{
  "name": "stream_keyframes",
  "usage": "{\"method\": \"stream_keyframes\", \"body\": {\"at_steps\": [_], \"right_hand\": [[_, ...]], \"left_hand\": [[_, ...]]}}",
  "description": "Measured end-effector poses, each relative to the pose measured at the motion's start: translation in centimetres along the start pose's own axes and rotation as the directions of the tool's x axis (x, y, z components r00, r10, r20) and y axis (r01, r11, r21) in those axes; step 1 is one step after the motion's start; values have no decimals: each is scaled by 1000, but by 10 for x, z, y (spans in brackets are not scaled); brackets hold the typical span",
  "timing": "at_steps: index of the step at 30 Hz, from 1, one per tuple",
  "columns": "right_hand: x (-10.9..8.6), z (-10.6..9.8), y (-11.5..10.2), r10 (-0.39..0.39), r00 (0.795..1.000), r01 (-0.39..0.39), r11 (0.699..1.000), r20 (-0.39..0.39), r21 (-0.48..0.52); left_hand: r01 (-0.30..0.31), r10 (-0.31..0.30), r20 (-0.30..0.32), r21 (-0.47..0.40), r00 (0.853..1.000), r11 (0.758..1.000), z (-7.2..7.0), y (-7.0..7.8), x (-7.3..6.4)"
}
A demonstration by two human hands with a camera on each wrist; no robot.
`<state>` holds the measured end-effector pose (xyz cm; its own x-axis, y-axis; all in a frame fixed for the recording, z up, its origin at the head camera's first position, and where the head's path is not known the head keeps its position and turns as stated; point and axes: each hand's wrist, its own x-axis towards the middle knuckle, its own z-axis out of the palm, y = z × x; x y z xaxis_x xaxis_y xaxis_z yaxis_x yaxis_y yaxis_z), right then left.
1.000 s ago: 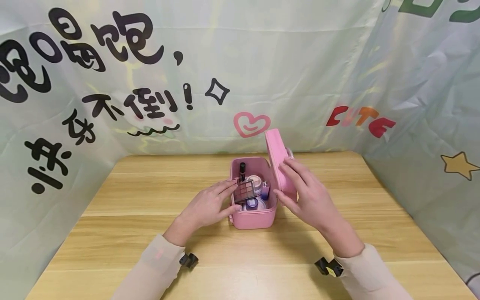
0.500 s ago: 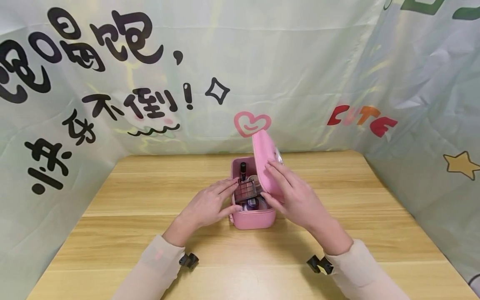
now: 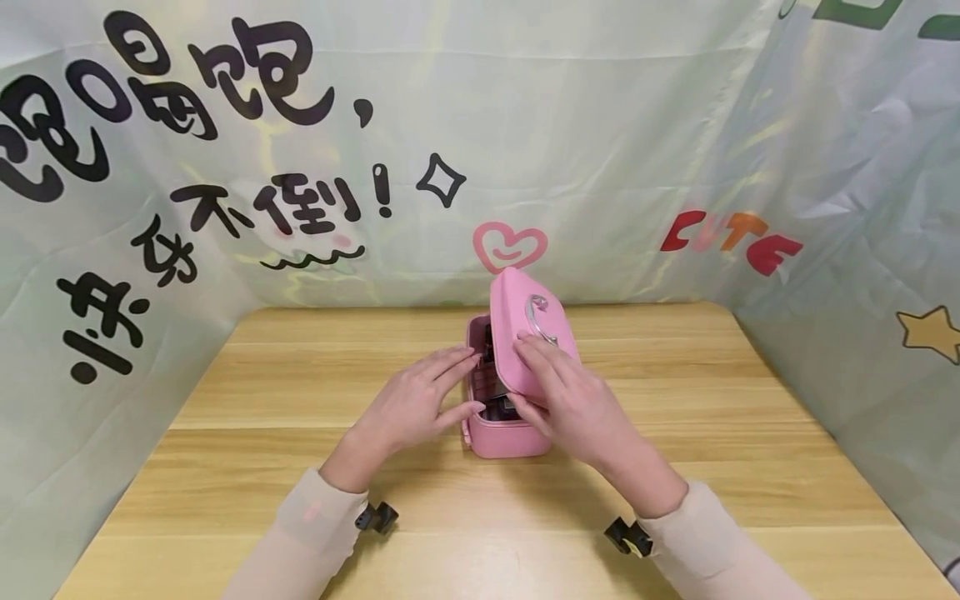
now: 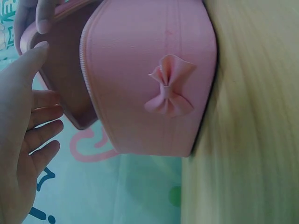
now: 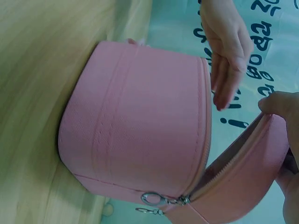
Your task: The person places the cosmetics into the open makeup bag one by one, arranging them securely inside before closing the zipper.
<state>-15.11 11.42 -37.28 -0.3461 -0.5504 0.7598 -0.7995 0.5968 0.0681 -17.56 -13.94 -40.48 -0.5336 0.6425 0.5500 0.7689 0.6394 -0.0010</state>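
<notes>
A pink cosmetic case [image 3: 510, 441] stands on the table with its hinged lid [image 3: 512, 321] tilted partway over the opening. My right hand [image 3: 585, 408] grips the lid's near corner, thumb at the rim and fingers on top, by the silver handle [image 3: 534, 315]. At the left rim, my left hand [image 3: 411, 400] has its fingers extended, loosely bent, holding nothing. Inside, an eyeshadow palette [image 3: 487, 382] shows in shadow; the lid hides most other contents. A pink bow [image 4: 168, 88] decorates one side in the left wrist view. A zipper pull [image 5: 152, 199] hangs at the hinge end.
The wooden table [image 3: 300, 467] extends all around the case. Printed cloth [image 3: 600, 125] hangs behind and along both sides. Small black cameras sit on both wrists, such as the left wrist camera [image 3: 377, 518].
My right hand has swung the lid left and down from nearly upright, covering more of the opening. The handle on its top now shows. My left hand stays almost in place.
</notes>
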Motion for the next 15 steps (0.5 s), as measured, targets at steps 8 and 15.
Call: {"method": "stream_keyframes", "body": {"at_steps": [8,15], "right_hand": [[0,11,-6,-71,995,73,997,66,-39],[-2,19,-10,-114,990,120,991,86,-61]], "left_hand": [[-6,5,-74,-7,997,1000,-5,1,0],[8,-10,-81,-22,997,1000,-6,0,0]]}}
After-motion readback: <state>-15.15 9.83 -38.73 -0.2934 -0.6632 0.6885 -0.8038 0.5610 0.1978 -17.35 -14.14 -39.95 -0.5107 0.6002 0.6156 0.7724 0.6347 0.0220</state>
